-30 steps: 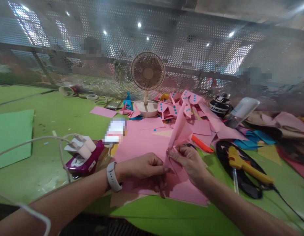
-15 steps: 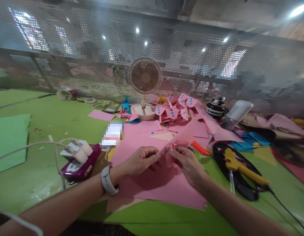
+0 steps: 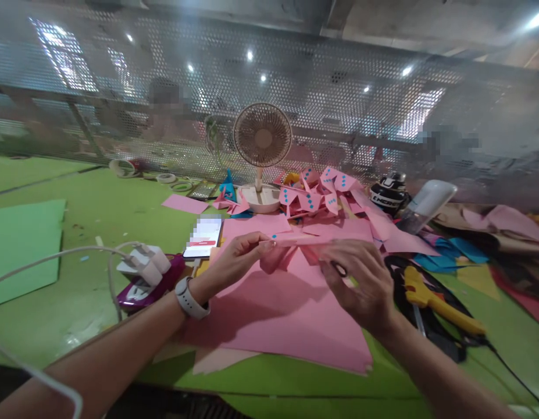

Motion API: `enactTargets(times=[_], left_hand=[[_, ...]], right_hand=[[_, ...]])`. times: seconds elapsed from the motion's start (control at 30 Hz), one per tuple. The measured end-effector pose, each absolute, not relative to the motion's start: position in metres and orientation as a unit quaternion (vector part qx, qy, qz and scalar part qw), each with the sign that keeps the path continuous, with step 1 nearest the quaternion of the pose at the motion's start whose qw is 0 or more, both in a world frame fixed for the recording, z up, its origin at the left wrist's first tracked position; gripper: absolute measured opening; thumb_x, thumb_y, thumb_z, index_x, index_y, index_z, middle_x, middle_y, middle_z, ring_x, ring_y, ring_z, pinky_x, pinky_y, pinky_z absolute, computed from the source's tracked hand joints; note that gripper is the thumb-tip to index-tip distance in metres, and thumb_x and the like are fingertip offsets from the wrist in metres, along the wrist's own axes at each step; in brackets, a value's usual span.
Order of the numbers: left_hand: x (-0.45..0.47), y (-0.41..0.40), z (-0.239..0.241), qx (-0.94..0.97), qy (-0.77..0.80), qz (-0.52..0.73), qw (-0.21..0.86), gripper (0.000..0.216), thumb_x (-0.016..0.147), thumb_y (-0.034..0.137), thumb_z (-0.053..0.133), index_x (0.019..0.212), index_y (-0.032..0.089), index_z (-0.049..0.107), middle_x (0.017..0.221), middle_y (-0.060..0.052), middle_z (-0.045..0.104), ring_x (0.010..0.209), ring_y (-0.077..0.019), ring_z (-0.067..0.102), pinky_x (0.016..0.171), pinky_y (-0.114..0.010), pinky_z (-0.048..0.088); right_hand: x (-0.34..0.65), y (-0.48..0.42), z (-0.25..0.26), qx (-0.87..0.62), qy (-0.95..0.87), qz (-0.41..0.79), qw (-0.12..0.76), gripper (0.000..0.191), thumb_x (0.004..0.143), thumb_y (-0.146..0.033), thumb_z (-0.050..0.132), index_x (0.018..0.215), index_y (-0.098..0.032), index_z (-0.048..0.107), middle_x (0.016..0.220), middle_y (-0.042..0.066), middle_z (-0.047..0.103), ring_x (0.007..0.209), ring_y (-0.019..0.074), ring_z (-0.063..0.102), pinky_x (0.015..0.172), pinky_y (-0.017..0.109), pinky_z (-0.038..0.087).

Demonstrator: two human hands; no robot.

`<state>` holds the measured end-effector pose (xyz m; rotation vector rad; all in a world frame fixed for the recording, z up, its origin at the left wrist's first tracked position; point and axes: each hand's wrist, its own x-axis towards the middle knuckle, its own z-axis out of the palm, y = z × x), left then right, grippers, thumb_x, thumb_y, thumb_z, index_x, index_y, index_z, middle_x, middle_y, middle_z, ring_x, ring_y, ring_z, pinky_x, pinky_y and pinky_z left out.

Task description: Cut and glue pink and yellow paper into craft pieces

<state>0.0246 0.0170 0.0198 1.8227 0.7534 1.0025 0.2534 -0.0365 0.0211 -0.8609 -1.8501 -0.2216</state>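
Note:
A folded piece of pink paper (image 3: 291, 240) is held level between my hands, its lower flaps hanging over a stack of pink sheets (image 3: 291, 326). My left hand (image 3: 241, 259), with a pale watch band on the wrist, pinches the paper's left end between thumb and finger. At the right end, my right hand (image 3: 365, 279) has its thumb below and its fingers above the paper; the fingertips are a little blurred. A dark ring-shaped handle (image 3: 339, 269) shows in the gap behind that thumb; the rest of it is hidden.
A small fan (image 3: 263, 137) stands behind, beside piled pink folded pieces (image 3: 310, 195) with blue diamonds. To the left are a phone (image 3: 203, 235) and plugged-in white chargers (image 3: 147, 262). A yellow glue gun (image 3: 443, 302) with a cord lies at right, near a black bottle (image 3: 388, 191).
The pink paper went from raised and upright to level and lower. My right hand shifted right along it, its fingers stretching out over the edge. The red-orange tool is now hidden behind that hand.

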Motion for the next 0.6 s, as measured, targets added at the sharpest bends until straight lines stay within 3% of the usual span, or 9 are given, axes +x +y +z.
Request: enactTargets(times=[0.1,0.23,0.37,0.6], left_hand=[[0.022,0.019,0.018,0.719,0.298,0.417,0.469,0.026,0.088,0.035,0.046,0.071,0.016,0.051,0.065,0.003,0.044,0.058,-0.008,0.041,0.055,-0.021,0.034],[0.02,0.023,0.019,0.687,0.307,0.457,0.475,0.028,0.086,0.034,0.052,0.065,0.016,0.046,0.062,0.005,0.037,0.055,-0.0068,0.034,0.052,-0.02,0.029],[0.021,0.025,0.021,0.64,0.311,0.505,0.488,0.031,0.08,0.035,0.059,0.061,0.016,0.044,0.06,0.006,0.036,0.053,-0.0063,0.032,0.049,-0.019,0.028],[0.024,0.022,0.017,0.584,0.318,0.503,0.552,0.023,0.074,0.034,0.066,0.068,0.016,0.055,0.062,0.004,0.048,0.055,-0.0069,0.044,0.051,-0.019,0.036]], right_hand=[[0.263,-0.027,0.024,-0.406,-0.764,-0.131,0.483,0.028,0.078,-0.02,0.063,0.106,-0.022,0.065,0.101,0.007,0.066,0.098,0.0225,0.055,0.087,0.039,0.041],[0.264,-0.022,0.021,-0.446,-0.789,0.137,0.4,0.018,0.083,-0.033,0.057,0.089,-0.022,0.07,0.083,0.004,0.068,0.078,0.0174,0.059,0.071,0.031,0.045],[0.256,-0.026,0.015,-0.437,-0.739,0.41,0.307,0.03,0.081,-0.044,0.057,0.073,-0.016,0.068,0.071,0.003,0.064,0.068,0.0136,0.056,0.062,0.024,0.043],[0.235,-0.037,0.004,-0.436,-0.683,0.512,0.285,0.032,0.077,-0.043,0.061,0.064,-0.014,0.059,0.058,-0.003,0.046,0.055,0.0075,0.039,0.051,0.021,0.03]])
